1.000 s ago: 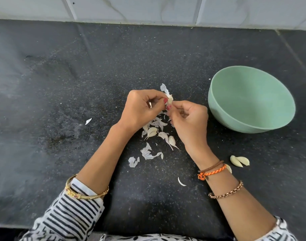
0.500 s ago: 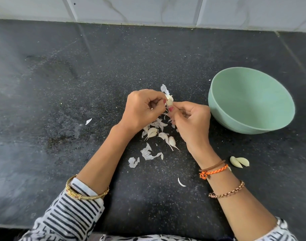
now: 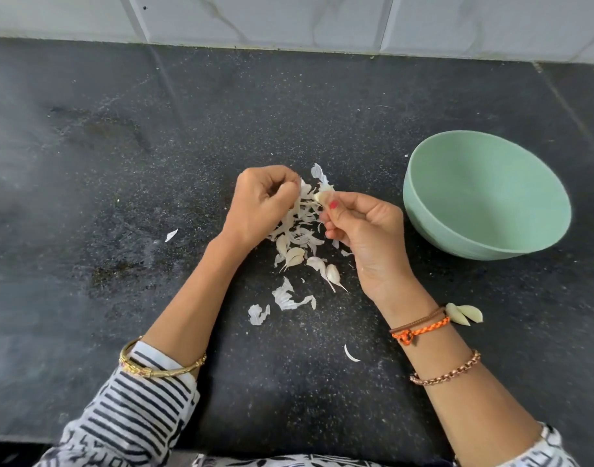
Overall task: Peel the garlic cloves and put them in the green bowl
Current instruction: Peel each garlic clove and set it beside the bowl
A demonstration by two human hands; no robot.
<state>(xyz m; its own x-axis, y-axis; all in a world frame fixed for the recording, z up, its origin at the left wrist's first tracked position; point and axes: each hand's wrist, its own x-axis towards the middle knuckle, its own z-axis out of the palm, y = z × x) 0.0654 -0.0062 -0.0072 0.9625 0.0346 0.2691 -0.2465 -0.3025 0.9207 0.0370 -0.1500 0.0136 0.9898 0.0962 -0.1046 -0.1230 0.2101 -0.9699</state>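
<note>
A garlic clove [image 3: 323, 197], pale and partly stripped, is pinched at the fingertips of the right hand [image 3: 366, 237], just left of the green bowl [image 3: 484, 197] and above the table [image 3: 120, 197]. A thin white strip of peel [image 3: 304, 197] stretches from the clove to the left hand [image 3: 260, 205], whose curled fingers pinch its other end. The two hands sit close together, left of the bowl, knuckles up, with both forearms angled in from the near edge of the table.

Below the hands and left of the bowl lies a heap of papery skins [image 3: 295, 237], with a few unpeeled cloves [image 3: 332, 273] among them and more torn scraps [image 3: 285, 296] nearer the person. Two peeled cloves [image 3: 464, 313] lie touching each other on the table nearer than the bowl, just beside the right wrist. The bowl stands upright, and no cloves show inside it.

The right wrist wears an orange braided band [image 3: 420, 330] and a chain bracelet [image 3: 447, 372]; the left wears gold bangles [image 3: 161, 367] at the cuff of a striped sleeve [image 3: 130, 409].
</note>
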